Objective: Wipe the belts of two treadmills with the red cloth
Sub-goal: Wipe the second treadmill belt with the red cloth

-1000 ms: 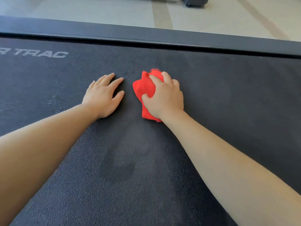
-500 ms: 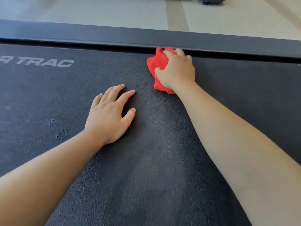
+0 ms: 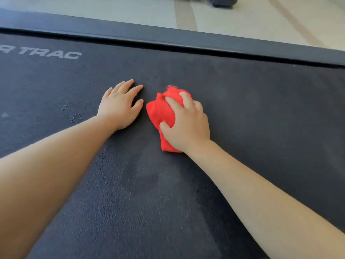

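Note:
A dark textured treadmill belt (image 3: 261,113) fills most of the view, with white lettering at its far left. A bunched red cloth (image 3: 160,111) lies on the belt near the middle. My right hand (image 3: 186,124) grips the cloth, fingers curled over it, and presses it onto the belt. My left hand (image 3: 119,107) rests flat on the belt just left of the cloth, fingers straight and slightly spread, not touching the cloth.
The treadmill's dark side rail (image 3: 186,39) runs along the belt's far edge. Beyond it is pale floor (image 3: 130,10) and the base of another machine (image 3: 222,0) at the top. Small pale marks (image 3: 74,116) dot the belt left of my left hand.
My right hand first pushed the cloth away to the far rail, then drew it back toward me to the middle of the belt. My left hand stayed flat on the belt.

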Demonstrator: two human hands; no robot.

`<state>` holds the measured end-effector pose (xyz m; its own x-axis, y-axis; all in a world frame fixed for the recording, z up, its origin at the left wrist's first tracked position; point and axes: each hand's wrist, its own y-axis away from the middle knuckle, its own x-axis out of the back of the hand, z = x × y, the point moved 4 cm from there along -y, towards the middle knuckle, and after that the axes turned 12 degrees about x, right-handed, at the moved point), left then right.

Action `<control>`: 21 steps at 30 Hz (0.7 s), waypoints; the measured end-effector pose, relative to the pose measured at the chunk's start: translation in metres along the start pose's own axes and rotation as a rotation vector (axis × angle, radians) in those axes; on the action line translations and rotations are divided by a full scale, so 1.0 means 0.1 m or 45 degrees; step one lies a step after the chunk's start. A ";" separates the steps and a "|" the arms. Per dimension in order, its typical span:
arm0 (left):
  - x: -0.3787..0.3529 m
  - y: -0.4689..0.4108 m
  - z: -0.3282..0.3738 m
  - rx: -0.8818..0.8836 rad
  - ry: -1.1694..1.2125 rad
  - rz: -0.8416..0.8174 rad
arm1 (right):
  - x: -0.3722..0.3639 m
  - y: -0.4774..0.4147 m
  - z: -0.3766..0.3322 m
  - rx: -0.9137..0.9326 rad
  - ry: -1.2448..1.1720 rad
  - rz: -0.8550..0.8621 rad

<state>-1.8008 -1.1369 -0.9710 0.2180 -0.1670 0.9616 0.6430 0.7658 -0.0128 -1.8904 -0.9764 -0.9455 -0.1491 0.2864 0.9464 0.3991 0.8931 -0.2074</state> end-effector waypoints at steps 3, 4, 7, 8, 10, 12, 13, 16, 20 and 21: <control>0.05 0.38 -0.12 -0.053 -0.012 -0.076 | 0.05 0.46 -0.17 0.057 0.002 -0.019; 0.08 0.55 -0.19 -0.080 -0.019 -0.090 | 0.06 0.58 -0.22 0.083 0.011 -0.022; 0.17 1.05 -0.40 -0.124 -0.028 -0.096 | 0.05 0.74 -0.28 0.107 0.021 -0.018; 0.19 1.15 -0.43 -0.115 -0.022 -0.086 | 0.04 0.69 -0.27 0.092 0.011 -0.021; 0.20 1.20 -0.43 -0.086 -0.019 -0.058 | 0.03 0.49 -0.25 0.060 0.009 -0.046; 0.21 1.16 -0.40 -0.065 -0.017 -0.037 | 0.01 0.23 -0.24 0.022 0.006 -0.084; 0.21 1.15 -0.39 -0.058 -0.010 -0.029 | 0.00 0.13 -0.25 -0.002 0.004 -0.109; 0.21 1.15 -0.40 -0.053 -0.011 -0.017 | -0.03 0.06 -0.27 -0.026 0.031 -0.130; 0.20 1.17 -0.39 -0.066 -0.019 -0.017 | 0.03 0.46 -0.37 0.040 0.029 -0.118; 0.20 1.17 -0.39 -0.063 -0.015 -0.017 | 0.04 0.60 -0.43 0.081 0.031 -0.121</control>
<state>-1.6922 -1.0747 -0.9645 0.2005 -0.1695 0.9649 0.6813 0.7318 -0.0130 -1.8282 -0.9362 -0.9435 -0.1612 0.1920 0.9681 0.3257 0.9363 -0.1314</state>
